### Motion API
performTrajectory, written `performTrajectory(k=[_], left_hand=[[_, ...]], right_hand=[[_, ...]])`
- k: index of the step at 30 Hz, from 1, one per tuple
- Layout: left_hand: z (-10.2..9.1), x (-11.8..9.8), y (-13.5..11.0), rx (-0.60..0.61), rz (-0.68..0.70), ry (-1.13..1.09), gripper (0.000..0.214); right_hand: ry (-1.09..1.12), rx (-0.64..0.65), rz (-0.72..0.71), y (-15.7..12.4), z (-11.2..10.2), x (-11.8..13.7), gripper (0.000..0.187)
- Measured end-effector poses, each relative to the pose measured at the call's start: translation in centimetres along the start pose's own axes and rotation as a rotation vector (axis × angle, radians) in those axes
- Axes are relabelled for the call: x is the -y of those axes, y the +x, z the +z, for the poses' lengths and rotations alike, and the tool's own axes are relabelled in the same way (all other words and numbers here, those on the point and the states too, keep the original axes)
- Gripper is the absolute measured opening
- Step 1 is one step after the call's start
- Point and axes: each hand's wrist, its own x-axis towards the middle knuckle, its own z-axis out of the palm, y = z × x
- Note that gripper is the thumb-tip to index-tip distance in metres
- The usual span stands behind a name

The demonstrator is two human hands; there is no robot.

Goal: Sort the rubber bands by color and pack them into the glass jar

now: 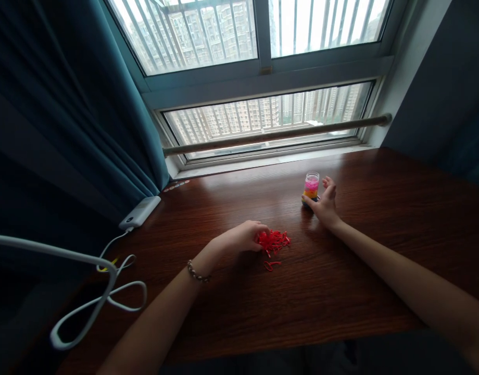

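Note:
A small clear jar [312, 185] stands upright on the wooden table, filled with coloured layers: pink on top, yellow-orange below, dark at the bottom. My right hand [324, 204] is beside it, its thumb across the jar's lower front and its other fingers spread apart to the right. Nearer to me lies a loose pile of thin red bands [276, 240], which look like small elastic ties. At the pile's left side, my left hand [252, 235] has its fingers curled into the bands; the fingertips are partly hidden. One single red band [271, 265] lies just in front of the pile.
A white power bank [140, 213] with a white cable [122, 286] lies at the table's left, by the blue curtain [118, 104]. A thick white bent tube [48, 247] juts in from the left. Behind the table [231, 198] are a window and a rail [278, 136].

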Motion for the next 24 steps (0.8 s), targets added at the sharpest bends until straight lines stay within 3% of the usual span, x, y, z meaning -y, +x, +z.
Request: performTrajectory(k=[7,11,14,18,24], left_hand=[[0.5,1.9,0.7,-0.041,0.071,-0.024,0.019],[1.0,2.5,0.9,-0.097,0.074,-0.071,0.015],[0.7,2.6,0.8,-0.208,0.036,-0.209,0.016],[-0.2,2.5,0.7,-0.36,0.004,-0.517,0.019],[-0.5,2.6,0.8,-0.393,0.01,-0.752,0.022]], right_hand=[[0.007,0.197,0.086,0.0,0.1,-1.0,0.047],[0.124,0.274,0.084,-0.1,-0.5,0.4,0.042],[0.236,0.365,0.001,-0.8,-1.7,2.8,0.041],[0.207,0.49,-0.197,-2.0,-3.5,5.5,0.039],[0.161,0.652,-0.324,-2.9,-4.2,5.5,0.049]])
